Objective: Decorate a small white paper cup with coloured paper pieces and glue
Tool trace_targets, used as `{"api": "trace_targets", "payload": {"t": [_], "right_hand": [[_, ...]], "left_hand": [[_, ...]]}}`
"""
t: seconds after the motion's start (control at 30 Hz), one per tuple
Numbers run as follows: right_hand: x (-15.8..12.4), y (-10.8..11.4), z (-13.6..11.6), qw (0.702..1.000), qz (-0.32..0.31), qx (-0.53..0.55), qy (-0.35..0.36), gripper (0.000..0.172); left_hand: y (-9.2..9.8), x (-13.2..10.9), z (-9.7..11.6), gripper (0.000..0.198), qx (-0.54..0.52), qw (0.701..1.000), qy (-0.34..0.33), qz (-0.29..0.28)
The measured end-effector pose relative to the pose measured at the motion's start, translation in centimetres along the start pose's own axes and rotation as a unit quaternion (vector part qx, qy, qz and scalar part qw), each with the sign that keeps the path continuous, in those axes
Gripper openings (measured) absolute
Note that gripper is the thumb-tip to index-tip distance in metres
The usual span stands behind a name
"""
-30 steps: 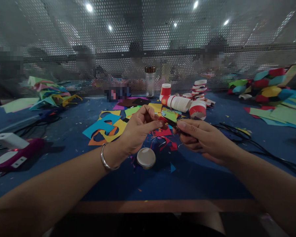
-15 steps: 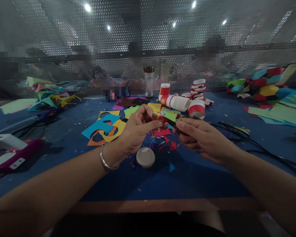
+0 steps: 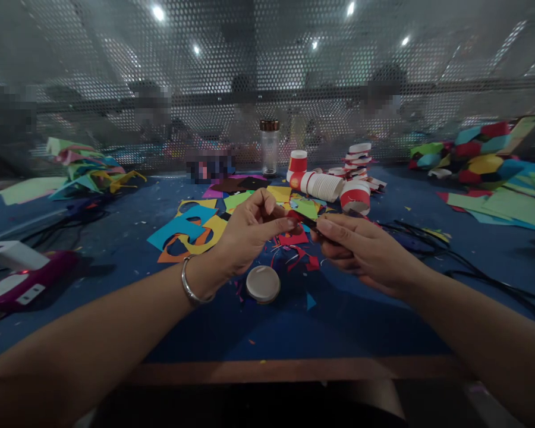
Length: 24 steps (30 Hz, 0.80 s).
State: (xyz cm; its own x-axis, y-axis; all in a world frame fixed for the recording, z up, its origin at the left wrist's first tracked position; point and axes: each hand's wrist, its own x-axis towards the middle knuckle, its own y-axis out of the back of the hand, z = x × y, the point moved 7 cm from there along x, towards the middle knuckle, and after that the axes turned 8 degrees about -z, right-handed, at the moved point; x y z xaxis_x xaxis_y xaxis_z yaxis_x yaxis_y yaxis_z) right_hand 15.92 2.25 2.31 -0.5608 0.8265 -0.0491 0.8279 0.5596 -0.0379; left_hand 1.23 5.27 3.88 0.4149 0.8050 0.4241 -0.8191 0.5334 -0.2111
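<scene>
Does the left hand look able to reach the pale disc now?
Probably yes: the pale disc lies uncovered near the left hand, though that hand seems to be holding a red piece.

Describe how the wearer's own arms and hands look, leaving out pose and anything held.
The left hand has a smooth, shiny silver bangle at its wrist; the right hand has none. Both are gloveless, and no sleeves show.

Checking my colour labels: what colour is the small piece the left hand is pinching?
Red; the small piece shows best in the head view.
</scene>
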Motion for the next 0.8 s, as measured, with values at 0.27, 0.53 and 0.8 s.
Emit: {"api": "trace_targets", "payload": {"t": [0.27, 0.53, 0.8], "right_hand": [[0.06, 0.02, 0.11, 1.000, -0.009, 0.001, -0.005, 0.041], [0.28, -0.12, -0.06, 1.000, -0.008, 0.005, 0.006, 0.043], [0.36, -0.17, 0.00, 1.000, -0.004, -0.004, 0.008, 0.037]], "left_hand": [[0.06, -0.07, 0.04, 0.046, 0.033, 0.999, 0.008, 0.004], [0.07, 0.03, 0.02, 0.043, 0.041, 0.999, 0.031, 0.002], [-0.42, 0.05, -0.41, 0.044, 0.020, 0.999, 0.049, -0.008]]}}
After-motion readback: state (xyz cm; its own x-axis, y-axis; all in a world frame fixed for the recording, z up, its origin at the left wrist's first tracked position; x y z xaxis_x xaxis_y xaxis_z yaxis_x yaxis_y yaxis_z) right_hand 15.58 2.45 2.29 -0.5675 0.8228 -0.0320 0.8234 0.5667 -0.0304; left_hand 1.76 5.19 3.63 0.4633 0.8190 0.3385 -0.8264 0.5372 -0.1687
